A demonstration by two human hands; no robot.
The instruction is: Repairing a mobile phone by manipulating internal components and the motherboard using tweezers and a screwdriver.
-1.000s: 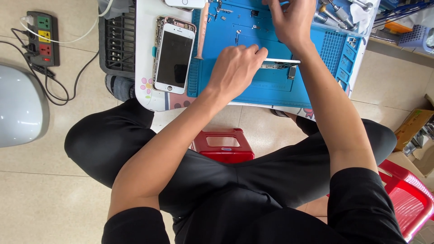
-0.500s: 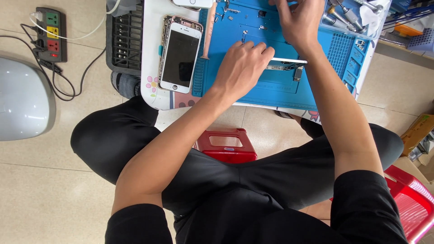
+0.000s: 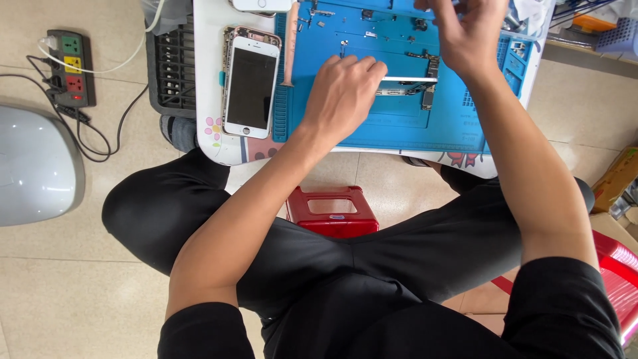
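The person sits low on a red stool (image 3: 332, 211), knees apart, leaning over a small white counter (image 3: 211, 80) covered by a blue work mat (image 3: 399, 126). The left hand (image 3: 340, 93) rests knuckles-up on the middle of the mat, its fingers (image 3: 362, 66) curled around the near end of a slim silver tool (image 3: 409, 79) that lies flat and points to the right; the grip looks closed on it, though the fingertips themselves are hidden under the hand. Just beyond the tool's far end lies a narrow dark circuit board (image 3: 430, 83), stretched across the mat's central recess, with the tool's tip close to or touching it; I cannot tell which. The right hand (image 3: 468, 30) hovers above the far right part of the mat, fingers loosely bent and spread, and whether it pinches some small part between them cannot be made out. Tiny screws and parts (image 3: 345, 20) are scattered along the mat's far edge. To the left of the mat lies a white smartphone (image 3: 250, 86) with a dark screen, face up, sitting on a gold-toned phone shell, and a thin pinkish stick (image 3: 290, 46) lies along the mat's left border. On the tiled floor to the left sit a power strip (image 3: 72, 66) with coloured sockets, a black slatted crate (image 3: 174, 73) beside the counter, and a pale grey rounded casing (image 3: 33, 166).
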